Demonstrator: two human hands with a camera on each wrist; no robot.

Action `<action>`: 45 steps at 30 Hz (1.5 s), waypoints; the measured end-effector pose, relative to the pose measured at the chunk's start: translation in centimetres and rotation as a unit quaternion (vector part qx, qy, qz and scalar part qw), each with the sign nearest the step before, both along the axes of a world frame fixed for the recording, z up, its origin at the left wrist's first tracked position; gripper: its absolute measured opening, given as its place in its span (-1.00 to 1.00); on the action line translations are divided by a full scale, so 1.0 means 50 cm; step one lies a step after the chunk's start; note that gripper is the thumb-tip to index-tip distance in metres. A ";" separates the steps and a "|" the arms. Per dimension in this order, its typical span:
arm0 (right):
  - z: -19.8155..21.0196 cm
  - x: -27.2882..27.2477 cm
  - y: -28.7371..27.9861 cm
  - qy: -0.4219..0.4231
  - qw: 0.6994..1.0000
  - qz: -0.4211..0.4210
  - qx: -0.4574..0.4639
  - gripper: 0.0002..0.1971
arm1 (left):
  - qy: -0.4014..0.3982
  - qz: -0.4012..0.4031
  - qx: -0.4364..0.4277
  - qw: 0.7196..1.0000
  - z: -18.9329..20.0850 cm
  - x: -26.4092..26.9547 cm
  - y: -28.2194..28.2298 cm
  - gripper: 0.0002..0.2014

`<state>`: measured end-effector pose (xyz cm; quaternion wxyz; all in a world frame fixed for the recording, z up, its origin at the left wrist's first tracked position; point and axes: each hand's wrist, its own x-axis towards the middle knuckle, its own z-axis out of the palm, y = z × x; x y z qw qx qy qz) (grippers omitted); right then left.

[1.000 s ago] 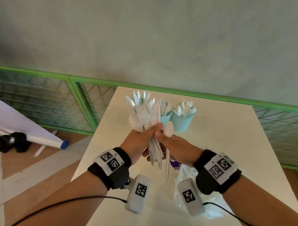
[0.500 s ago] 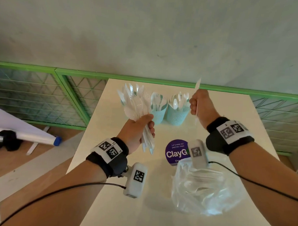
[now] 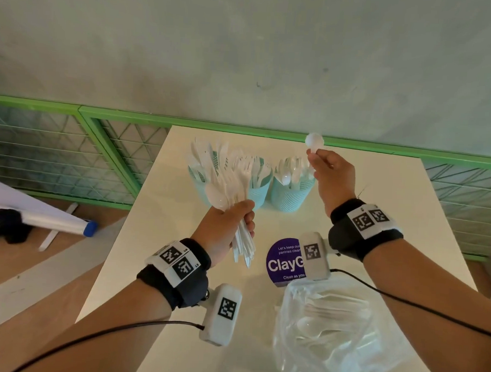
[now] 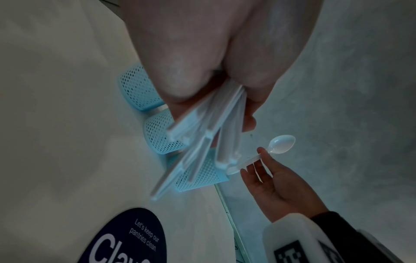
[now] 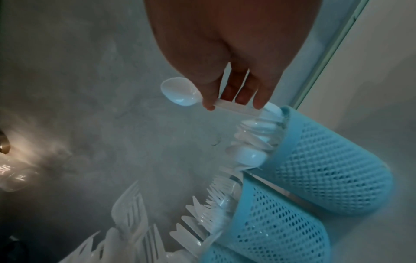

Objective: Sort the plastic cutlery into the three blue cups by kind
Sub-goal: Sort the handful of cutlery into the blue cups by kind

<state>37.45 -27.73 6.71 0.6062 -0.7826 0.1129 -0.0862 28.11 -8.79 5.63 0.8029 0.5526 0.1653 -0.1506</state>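
Three blue mesh cups stand in a row at the table's far side: the left cup with knives, the middle cup with forks, the right cup with spoons. My left hand grips a bundle of white plastic cutlery in front of the left and middle cups, heads up. My right hand pinches a single white spoon by its handle, bowl up, just above the right cup's rim. In the right wrist view the spoon angles down toward the right cup.
A clear plastic bag with more white cutlery lies on the white table near me on the right. A purple round sticker lies between the bag and the cups. A green railing runs behind the table.
My right hand drew one spoon out of the bundle and carried it right and away, over the right cup, turning its bowl upward. The left hand still holds the bundle.
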 end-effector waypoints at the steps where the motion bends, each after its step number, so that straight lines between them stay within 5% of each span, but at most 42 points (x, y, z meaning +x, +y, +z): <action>1: -0.005 -0.002 -0.003 0.002 1.000 -0.007 -0.004 -0.90 | 0.001 0.000 -0.001 1.000 -0.002 0.001 -0.001 -0.83; 9: -0.022 -0.016 -0.015 0.034 0.984 0.016 -0.173 -0.83 | -0.020 -0.018 -0.002 1.000 -0.005 0.001 -0.014 -0.84; 15: -0.013 -0.004 -0.010 0.092 0.976 0.035 -0.193 -0.77 | -0.036 -0.039 0.009 0.999 0.001 -0.010 -0.018 -0.87; 21: 0.023 -0.035 0.006 0.061 0.967 0.055 -0.242 -0.48 | -0.053 -0.032 0.056 0.996 0.008 -0.020 -0.006 -0.85; 25: 0.082 -0.128 0.071 -0.038 0.967 0.161 -0.193 -0.81 | -0.066 -0.019 0.068 0.995 0.015 -0.030 -0.003 -0.89; 28: 0.095 -0.197 0.121 0.006 0.948 0.278 -0.157 -0.71 | -0.122 -0.029 0.054 0.991 0.031 -0.045 -0.008 -0.96; 34: 0.089 -0.218 0.149 0.019 0.967 0.234 -0.100 -0.82 | -0.165 -0.056 0.085 0.981 0.047 -0.067 -0.004 -0.69; 45: 0.119 -0.225 0.169 0.019 0.956 0.284 -0.070 -0.94 | -0.147 -0.065 0.139 0.977 0.047 -0.087 0.031 -0.79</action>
